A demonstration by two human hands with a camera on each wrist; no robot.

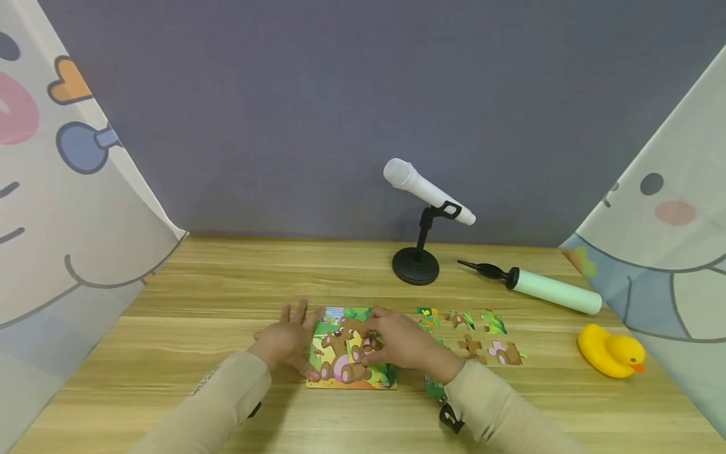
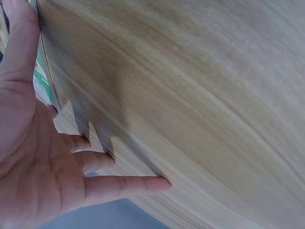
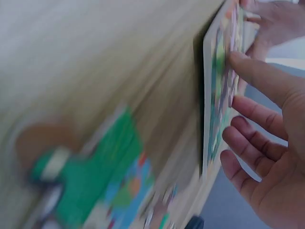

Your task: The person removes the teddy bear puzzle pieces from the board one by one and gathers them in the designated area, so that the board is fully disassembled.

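Note:
A bear picture puzzle board [image 1: 354, 385] lies flat on the wooden table in the head view. My left hand [image 1: 286, 340] rests at its left edge, thumb and forefinger touching the board and the other fingers spread straight. In the left wrist view those fingers [image 2: 126, 185] reach over bare wood. Over the board's right part, my right hand [image 1: 399, 340] pinches a brown puzzle piece [image 1: 371, 345] between thumb and fingers. Edge-on in the right wrist view, the piece [image 3: 232, 88] sits at the board's face; whether it is seated cannot be told.
Several loose puzzle pieces [image 1: 495, 322] lie right of the board, some partly behind my right forearm. A white microphone [image 1: 428, 189] on a black stand [image 1: 416, 266] is at the back. Farther right are a pale green hand pump [image 1: 556, 292] and a yellow rubber duck [image 1: 607, 351].

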